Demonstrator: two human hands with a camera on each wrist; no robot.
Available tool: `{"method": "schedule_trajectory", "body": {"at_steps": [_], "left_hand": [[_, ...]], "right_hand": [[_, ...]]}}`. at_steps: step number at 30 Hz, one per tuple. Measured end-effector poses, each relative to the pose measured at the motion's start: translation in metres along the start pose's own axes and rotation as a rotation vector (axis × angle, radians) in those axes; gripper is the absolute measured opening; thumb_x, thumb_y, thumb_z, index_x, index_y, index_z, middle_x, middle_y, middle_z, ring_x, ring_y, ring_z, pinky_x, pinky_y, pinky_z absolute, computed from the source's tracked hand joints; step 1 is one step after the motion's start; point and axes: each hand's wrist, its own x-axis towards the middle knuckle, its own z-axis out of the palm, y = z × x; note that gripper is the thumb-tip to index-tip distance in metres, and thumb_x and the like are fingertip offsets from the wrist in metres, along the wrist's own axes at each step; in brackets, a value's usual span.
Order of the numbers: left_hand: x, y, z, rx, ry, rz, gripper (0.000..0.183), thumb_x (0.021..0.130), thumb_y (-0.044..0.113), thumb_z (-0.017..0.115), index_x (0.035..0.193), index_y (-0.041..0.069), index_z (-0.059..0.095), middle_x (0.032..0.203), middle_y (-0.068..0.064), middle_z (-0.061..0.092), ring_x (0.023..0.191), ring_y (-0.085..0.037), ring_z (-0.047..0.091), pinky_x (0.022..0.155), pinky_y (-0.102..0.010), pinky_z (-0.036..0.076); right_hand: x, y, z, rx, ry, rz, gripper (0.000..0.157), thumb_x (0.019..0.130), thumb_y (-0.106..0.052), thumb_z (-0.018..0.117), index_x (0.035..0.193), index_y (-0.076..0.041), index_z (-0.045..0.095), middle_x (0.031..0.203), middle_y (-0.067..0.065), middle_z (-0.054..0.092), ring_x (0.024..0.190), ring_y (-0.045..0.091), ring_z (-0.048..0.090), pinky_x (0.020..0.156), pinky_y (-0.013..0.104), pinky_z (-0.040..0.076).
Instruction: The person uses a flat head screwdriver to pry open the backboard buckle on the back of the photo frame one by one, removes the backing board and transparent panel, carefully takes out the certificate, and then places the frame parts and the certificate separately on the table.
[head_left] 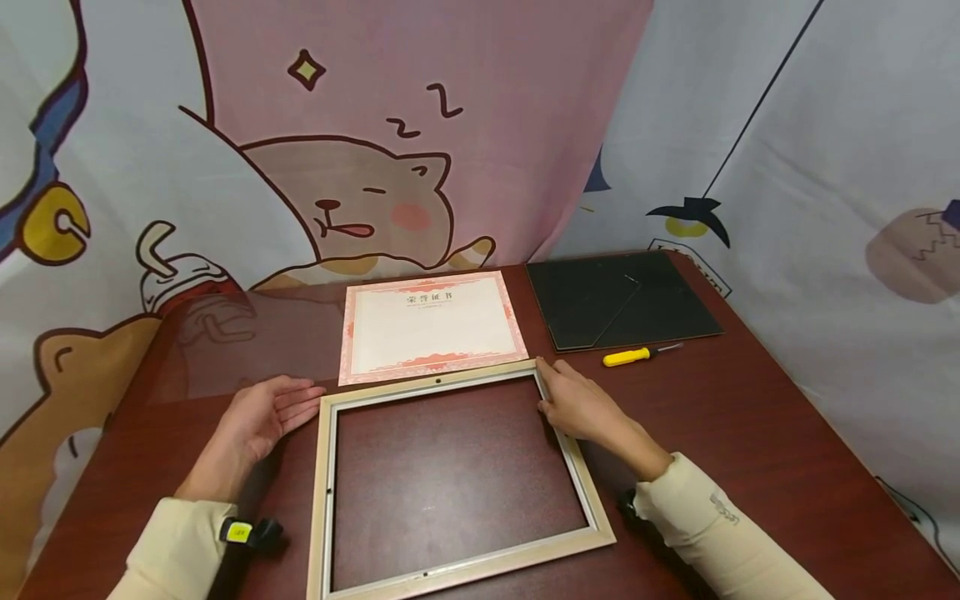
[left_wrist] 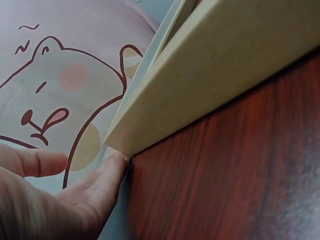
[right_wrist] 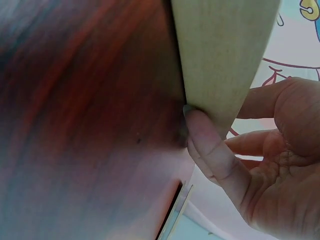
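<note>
A light wooden picture frame (head_left: pixel 321 467) lies on the dark red-brown table, with bare tabletop showing through its opening. At its far left corner my left hand (head_left: pixel 262 412) rests palm up, fingers straight; in the left wrist view the fingertips (left_wrist: pixel 118 162) are right at the corner's lower edge. My right hand (head_left: pixel 581 404) grips the far right corner, one finger over the top and the thumb by the inner edge. The right wrist view shows digits on both sides of the wooden rail (right_wrist: pixel 220 55).
Behind the frame lies a red-bordered certificate (head_left: pixel 435 329). A clear sheet (head_left: pixel 247 346) lies to its left. On the right are a black backing board (head_left: pixel 622 300) and a yellow-handled screwdriver (head_left: pixel 627 357). A printed cloth (head_left: pixel 525 125) hangs behind the table.
</note>
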Motion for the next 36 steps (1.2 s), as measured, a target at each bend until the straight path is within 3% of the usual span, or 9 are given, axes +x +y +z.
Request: {"method": "schedule_trajectory", "body": {"at_steps": [14, 18, 22, 27, 29, 32, 36], "left_hand": [[-0.002, 0.0, 0.015, 0.056, 0.057, 0.074, 0.027, 0.101, 0.011, 0.046, 0.089, 0.012, 0.07, 0.093, -0.003, 0.074, 0.089, -0.015, 0.071, 0.083, -0.03, 0.055], [-0.001, 0.001, 0.016, 0.079, 0.072, 0.081, 0.022, 0.101, 0.012, 0.046, 0.108, 0.002, 0.064, 0.093, -0.002, 0.074, 0.089, -0.014, 0.071, 0.083, -0.029, 0.055], [0.0, 0.0, 0.017, 0.103, 0.079, 0.086, 0.04, 0.101, 0.013, 0.045, 0.134, -0.01, 0.045, 0.093, -0.001, 0.074, 0.09, -0.013, 0.071, 0.084, -0.029, 0.055], [0.002, 0.0, 0.018, 0.134, 0.076, 0.109, 0.052, 0.102, 0.015, 0.046, 0.143, -0.014, 0.032, 0.098, 0.0, 0.073, 0.095, -0.011, 0.07, 0.086, -0.029, 0.054], [0.001, 0.0, 0.019, 0.188, 0.093, 0.128, 0.054, 0.102, 0.018, 0.047, 0.143, -0.013, 0.032, 0.105, -0.001, 0.071, 0.098, -0.01, 0.068, 0.087, -0.027, 0.054], [-0.005, 0.002, 0.023, 0.351, 0.161, 0.176, 0.054, 0.102, 0.024, 0.048, 0.143, -0.01, 0.038, 0.123, -0.008, 0.065, 0.11, -0.01, 0.063, 0.09, -0.025, 0.052], [-0.023, 0.007, 0.032, 0.697, 0.245, 0.284, 0.058, 0.102, 0.036, 0.047, 0.145, -0.003, 0.041, 0.146, -0.021, 0.045, 0.13, -0.029, 0.049, 0.103, -0.041, 0.044]], "right_hand": [[0.003, 0.0, -0.002, -0.011, -0.002, 0.006, 0.068, 0.086, -0.012, 0.069, 0.144, 0.007, 0.039, 0.11, 0.019, 0.056, 0.076, 0.022, 0.054, 0.066, 0.037, 0.048], [0.004, 0.001, -0.002, -0.012, 0.002, 0.006, 0.067, 0.086, -0.011, 0.069, 0.143, 0.008, 0.04, 0.108, 0.019, 0.056, 0.076, 0.023, 0.054, 0.067, 0.038, 0.049], [0.006, 0.001, -0.002, -0.007, 0.002, 0.009, 0.067, 0.086, -0.011, 0.069, 0.143, 0.008, 0.04, 0.108, 0.018, 0.056, 0.076, 0.022, 0.053, 0.067, 0.038, 0.049], [0.008, 0.002, -0.002, 0.021, -0.015, 0.033, 0.069, 0.087, -0.015, 0.069, 0.146, 0.005, 0.038, 0.113, 0.019, 0.055, 0.082, 0.024, 0.055, 0.073, 0.039, 0.05], [0.008, 0.004, -0.003, 0.059, -0.047, 0.059, 0.07, 0.089, -0.021, 0.068, 0.148, 0.001, 0.037, 0.118, 0.02, 0.054, 0.083, 0.024, 0.056, 0.073, 0.039, 0.05], [0.006, 0.006, -0.006, 0.108, -0.077, 0.105, 0.073, 0.092, -0.033, 0.066, 0.151, -0.005, 0.034, 0.128, 0.021, 0.049, 0.082, 0.024, 0.058, 0.071, 0.039, 0.05], [-0.001, 0.008, -0.015, 0.096, -0.022, 0.109, 0.076, 0.093, -0.044, 0.062, 0.152, -0.008, 0.032, 0.139, 0.023, 0.045, 0.1, 0.033, 0.062, 0.082, 0.05, 0.052]]}}
